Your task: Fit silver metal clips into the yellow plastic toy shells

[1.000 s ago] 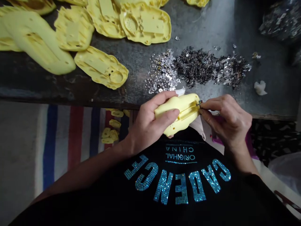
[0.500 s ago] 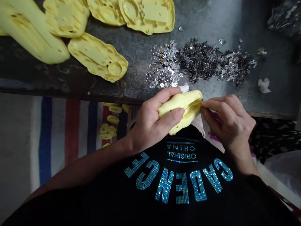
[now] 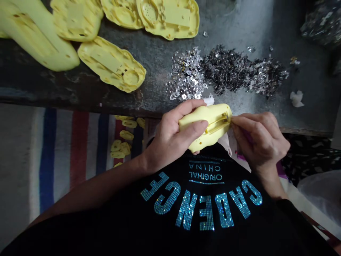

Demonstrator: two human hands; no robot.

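Observation:
My left hand (image 3: pixel 174 133) is closed around a yellow plastic shell (image 3: pixel 198 115), thumb across its face and fingers beneath. The shell's long slotted recess faces up, and a small metal piece (image 3: pixel 226 116) shows at the recess's right end. White wrapping (image 3: pixel 209 101) covers a fingertip of that hand. At the shell's right end, my right hand (image 3: pixel 262 138) is pinched, thumb and forefinger touching or nearly touching the rim. Whatever sits between those fingertips is hidden. Beyond the shell lie heaps of small metal contact plates (image 3: pixel 186 73) and dark springs or clips (image 3: pixel 223 67).
More yellow shells (image 3: pixel 112 64) lie on the dark metal table (image 3: pixel 157 53) at the back left. A clear bag of metal parts (image 3: pixel 322 25) stands back right, with a crumpled white scrap (image 3: pixel 296 98) nearer. Several yellow parts (image 3: pixel 121 147) lie on the striped sheet (image 3: pixel 80 149) below.
My right fingertips have drawn slightly right, from inside the recess's end to the shell's outer end. The metal piece in the recess is now uncovered. The left hand keeps its hold.

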